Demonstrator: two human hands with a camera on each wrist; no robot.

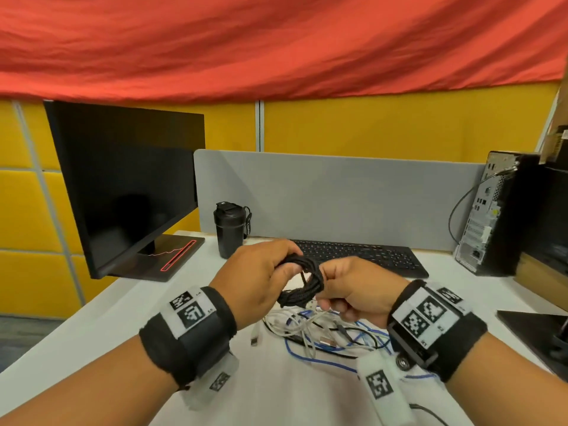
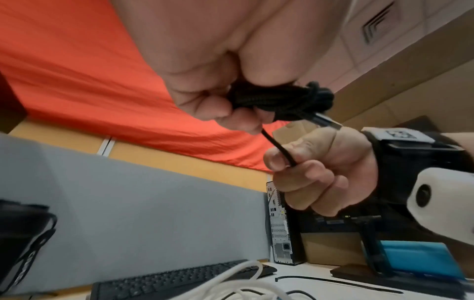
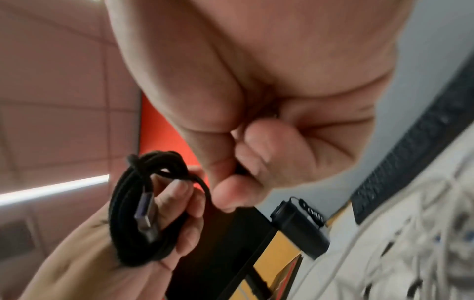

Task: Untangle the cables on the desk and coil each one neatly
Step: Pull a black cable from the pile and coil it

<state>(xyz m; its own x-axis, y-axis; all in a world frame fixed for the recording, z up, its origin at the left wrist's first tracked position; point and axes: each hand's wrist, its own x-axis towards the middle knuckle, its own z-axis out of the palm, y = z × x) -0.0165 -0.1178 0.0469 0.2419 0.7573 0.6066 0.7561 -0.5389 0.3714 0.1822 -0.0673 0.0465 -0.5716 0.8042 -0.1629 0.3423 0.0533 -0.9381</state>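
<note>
My left hand point(image 1: 258, 272) holds the black cable point(image 1: 302, 279) as a coiled bundle above the counter point(image 1: 101, 327), fingers curled round its loops; a metal plug point(image 3: 146, 211) lies against the coil. My right hand point(image 1: 353, 295) pinches the cable's loose end between thumb and forefinger, just beside the coil. Below both hands, a tangle of white, blue and black cables point(image 1: 319, 330) lies on the counter, in front of the keyboard point(image 1: 356, 256).
</note>
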